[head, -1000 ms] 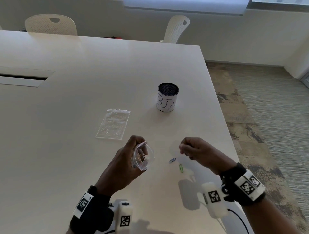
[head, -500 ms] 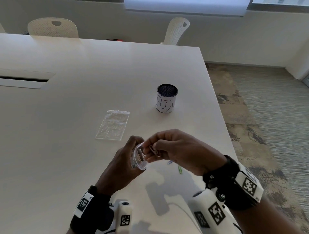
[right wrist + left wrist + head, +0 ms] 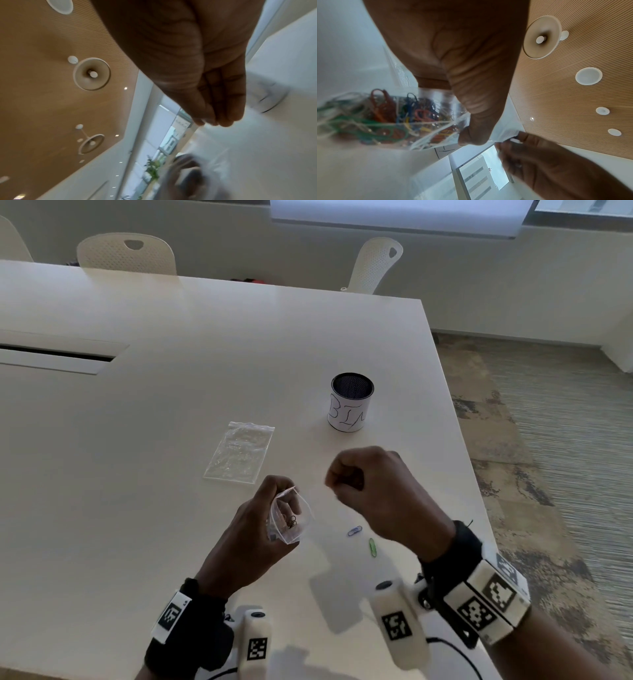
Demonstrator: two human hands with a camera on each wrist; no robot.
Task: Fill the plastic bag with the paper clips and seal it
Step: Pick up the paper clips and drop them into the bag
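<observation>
My left hand point(image 3: 279, 491) holds a small clear plastic bag point(image 3: 291, 522) upright just above the table, pinching its rim so the mouth gapes. Several coloured paper clips point(image 3: 388, 116) lie inside it. My right hand point(image 3: 337, 482) hovers a little right of the bag's mouth and apart from it. Its fingers are curled against the thumb, and I see nothing between its fingertips point(image 3: 214, 119). A blue paper clip point(image 3: 354, 531) and a green paper clip point(image 3: 372, 547) lie on the white table point(image 3: 171, 405), under the right wrist.
A second clear bag point(image 3: 239, 453) lies flat on the table beyond my left hand. A mesh cup labelled BIN point(image 3: 351, 402) stands behind the right hand. The table's right edge point(image 3: 455, 422) runs close by, with carpet beyond. Chairs stand at the far side.
Half a second ago my right hand was at the bag's mouth with a clip. It has since drawn back to the right, with no clip visible in it. The left hand kept the bag still.
</observation>
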